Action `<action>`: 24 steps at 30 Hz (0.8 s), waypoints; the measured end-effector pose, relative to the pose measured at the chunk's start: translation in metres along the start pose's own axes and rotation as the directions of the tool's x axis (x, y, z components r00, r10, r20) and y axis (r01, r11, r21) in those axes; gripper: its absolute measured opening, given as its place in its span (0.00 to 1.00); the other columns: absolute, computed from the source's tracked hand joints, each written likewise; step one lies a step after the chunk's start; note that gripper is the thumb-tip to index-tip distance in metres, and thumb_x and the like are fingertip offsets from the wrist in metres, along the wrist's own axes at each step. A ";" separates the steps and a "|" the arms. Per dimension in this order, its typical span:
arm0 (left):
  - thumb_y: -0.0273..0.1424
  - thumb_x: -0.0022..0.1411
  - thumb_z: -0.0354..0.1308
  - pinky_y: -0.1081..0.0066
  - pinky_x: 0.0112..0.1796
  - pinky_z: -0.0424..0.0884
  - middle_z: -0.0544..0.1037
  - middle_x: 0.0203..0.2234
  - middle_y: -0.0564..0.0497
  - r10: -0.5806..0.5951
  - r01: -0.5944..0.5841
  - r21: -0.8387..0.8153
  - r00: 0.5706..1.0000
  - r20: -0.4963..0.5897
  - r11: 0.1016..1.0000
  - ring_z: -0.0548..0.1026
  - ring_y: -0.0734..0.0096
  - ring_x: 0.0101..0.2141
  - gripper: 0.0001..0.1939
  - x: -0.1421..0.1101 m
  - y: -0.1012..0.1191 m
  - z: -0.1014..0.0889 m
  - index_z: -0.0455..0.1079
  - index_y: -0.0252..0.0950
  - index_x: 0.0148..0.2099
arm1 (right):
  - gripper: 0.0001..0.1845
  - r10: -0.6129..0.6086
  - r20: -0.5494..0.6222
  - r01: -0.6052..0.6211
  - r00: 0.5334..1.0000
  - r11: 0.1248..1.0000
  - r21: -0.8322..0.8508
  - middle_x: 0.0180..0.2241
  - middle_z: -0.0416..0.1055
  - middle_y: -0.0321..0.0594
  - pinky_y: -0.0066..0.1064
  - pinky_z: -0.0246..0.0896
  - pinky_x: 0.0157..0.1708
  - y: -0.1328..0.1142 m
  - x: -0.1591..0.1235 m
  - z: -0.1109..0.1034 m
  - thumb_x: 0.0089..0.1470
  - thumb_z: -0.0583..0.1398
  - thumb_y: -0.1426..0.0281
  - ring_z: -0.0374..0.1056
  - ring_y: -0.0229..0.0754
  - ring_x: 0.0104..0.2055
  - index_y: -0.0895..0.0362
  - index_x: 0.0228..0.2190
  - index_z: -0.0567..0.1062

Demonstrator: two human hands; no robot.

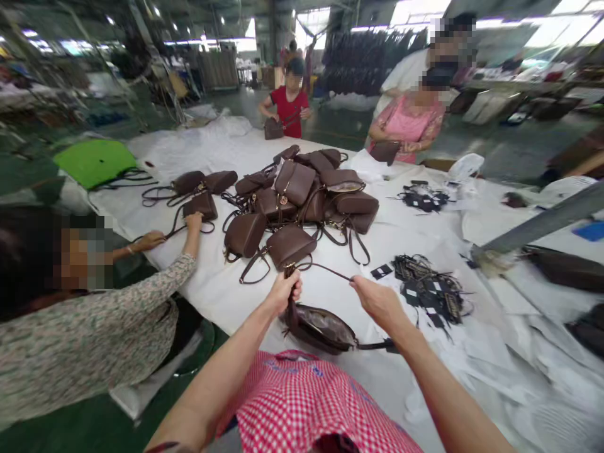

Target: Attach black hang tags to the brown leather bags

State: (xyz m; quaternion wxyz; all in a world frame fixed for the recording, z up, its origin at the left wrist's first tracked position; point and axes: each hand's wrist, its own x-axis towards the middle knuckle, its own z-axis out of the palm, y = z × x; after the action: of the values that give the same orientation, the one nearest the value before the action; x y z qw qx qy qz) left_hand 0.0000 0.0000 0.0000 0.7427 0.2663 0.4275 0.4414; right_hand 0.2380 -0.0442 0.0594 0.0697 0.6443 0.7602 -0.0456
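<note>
An open brown bag [321,327] hangs at the near edge of the white-covered table [221,289], against my red checked front. My left hand [284,290] is closed round its strap just above the bag's left end. My right hand [377,298] pinches the same thin strap [330,270] further along, pulled taut between both hands. Just beyond them lies a pile of brown bags [302,201].
A person at my left reaches a hand [193,221] to a bag [201,205] on the table. Two people stand at the far side holding bags. Heaps of black tags [431,292] lie to my right, with more tags [422,199] beyond. A green bag [94,162] sits far left.
</note>
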 end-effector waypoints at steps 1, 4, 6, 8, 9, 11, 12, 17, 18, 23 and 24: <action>0.41 0.56 0.64 0.74 0.27 0.67 0.78 0.24 0.44 -0.006 0.007 -0.052 1.000 0.020 0.999 0.76 0.69 0.26 0.18 0.000 -0.005 0.009 0.67 0.31 0.27 | 0.15 -0.067 0.034 0.067 0.997 0.998 0.005 0.40 0.76 0.45 0.29 0.57 0.29 -0.017 0.000 0.002 0.68 0.44 0.67 0.74 0.47 0.41 0.57 0.44 0.69; 0.44 0.58 0.62 0.69 0.37 0.71 0.79 0.31 0.42 -0.060 0.076 -0.185 0.994 0.090 0.980 0.78 0.64 0.34 0.21 0.001 -0.018 0.029 0.64 0.32 0.26 | 0.13 -0.198 0.098 0.194 0.975 0.980 0.046 0.40 0.76 0.45 0.28 0.57 0.29 -0.058 0.001 0.009 0.66 0.46 0.70 0.74 0.45 0.39 0.56 0.45 0.68; 0.47 0.58 0.61 0.68 0.35 0.72 0.75 0.23 0.49 -0.143 0.180 -0.255 0.977 0.157 0.950 0.75 0.69 0.27 0.23 0.003 -0.021 0.033 0.60 0.34 0.25 | 0.13 -0.225 0.117 0.216 0.967 0.973 0.085 0.41 0.76 0.46 0.28 0.57 0.29 -0.071 0.001 0.015 0.66 0.46 0.72 0.75 0.44 0.38 0.56 0.47 0.67; 0.49 0.59 0.58 0.72 0.28 0.70 0.63 0.14 0.58 -0.203 0.250 -0.300 0.962 0.181 0.920 0.66 0.77 0.17 0.25 0.007 -0.016 0.027 0.55 0.36 0.23 | 0.13 -0.219 0.104 0.203 0.970 0.968 0.150 0.40 0.76 0.46 0.28 0.56 0.29 -0.070 -0.002 0.023 0.66 0.47 0.69 0.74 0.44 0.37 0.56 0.45 0.68; 0.49 0.60 0.57 0.74 0.24 0.67 0.57 0.12 0.61 -0.215 0.256 -0.326 0.964 0.157 0.910 0.60 0.81 0.14 0.27 0.010 -0.011 0.021 0.52 0.36 0.22 | 0.12 -0.217 0.095 0.196 0.972 0.962 0.188 0.38 0.76 0.45 0.28 0.56 0.30 -0.064 -0.005 0.028 0.66 0.47 0.68 0.74 0.44 0.37 0.56 0.43 0.68; 0.49 0.61 0.56 0.78 0.19 0.60 0.49 0.11 0.64 -0.214 0.217 -0.367 0.976 0.048 0.905 0.50 0.85 0.11 0.28 0.016 0.003 0.008 0.47 0.38 0.21 | 0.12 -0.206 0.090 0.178 0.974 0.952 0.248 0.35 0.76 0.42 0.28 0.55 0.30 -0.046 -0.012 0.036 0.66 0.47 0.66 0.73 0.43 0.35 0.56 0.39 0.69; 0.49 0.60 0.57 0.79 0.17 0.56 0.47 0.11 0.64 -0.197 0.173 -0.370 0.980 -0.029 0.913 0.48 0.87 0.11 0.29 0.018 0.010 0.001 0.46 0.38 0.22 | 0.12 -0.200 0.086 0.171 0.976 0.949 0.266 0.33 0.75 0.41 0.28 0.54 0.30 -0.036 -0.016 0.039 0.66 0.47 0.67 0.72 0.42 0.35 0.56 0.37 0.69; 0.43 0.49 0.69 0.81 0.15 0.49 0.54 0.14 0.66 -0.031 0.026 -0.063 0.997 -0.072 0.998 0.48 0.89 0.12 0.25 0.015 0.024 0.002 0.55 0.36 0.29 | 0.13 -0.218 0.023 0.208 0.976 0.954 0.216 0.35 0.71 0.42 0.28 0.53 0.29 -0.011 -0.018 0.028 0.65 0.48 0.67 0.69 0.40 0.34 0.56 0.37 0.71; 0.40 0.46 0.71 0.81 0.15 0.49 0.58 0.16 0.65 -0.027 0.027 0.048 1.000 0.003 0.998 0.51 0.89 0.13 0.25 0.012 0.021 0.009 0.58 0.36 0.33 | 0.13 -0.234 0.024 0.225 0.972 0.956 0.187 0.36 0.71 0.42 0.28 0.52 0.28 -0.013 -0.014 0.021 0.65 0.48 0.67 0.69 0.40 0.33 0.56 0.38 0.72; 0.27 0.39 0.70 0.80 0.17 0.54 0.68 0.24 0.60 -0.206 -0.015 0.503 0.902 0.380 0.864 0.62 0.84 0.17 0.32 -0.003 0.002 0.039 0.60 0.35 0.47 | 0.12 -0.250 0.105 0.237 0.963 0.964 0.123 0.36 0.74 0.46 0.30 0.52 0.29 -0.037 0.006 -0.001 0.64 0.50 0.69 0.71 0.44 0.35 0.58 0.38 0.74; 0.25 0.39 0.69 0.80 0.18 0.55 0.68 0.25 0.59 -0.232 -0.041 0.547 0.877 0.420 0.836 0.62 0.83 0.18 0.31 -0.004 0.001 0.042 0.61 0.35 0.46 | 0.12 -0.225 0.125 0.208 0.966 0.969 0.135 0.35 0.74 0.46 0.30 0.53 0.29 -0.040 0.009 -0.002 0.63 0.51 0.68 0.72 0.45 0.36 0.58 0.37 0.74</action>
State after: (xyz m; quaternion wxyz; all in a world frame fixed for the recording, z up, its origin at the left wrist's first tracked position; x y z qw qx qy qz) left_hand 0.0350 -0.0040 0.0228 0.7397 0.5410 0.3544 0.1860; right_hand 0.1972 -0.0420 0.0595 0.0780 0.5555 0.8153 -0.1437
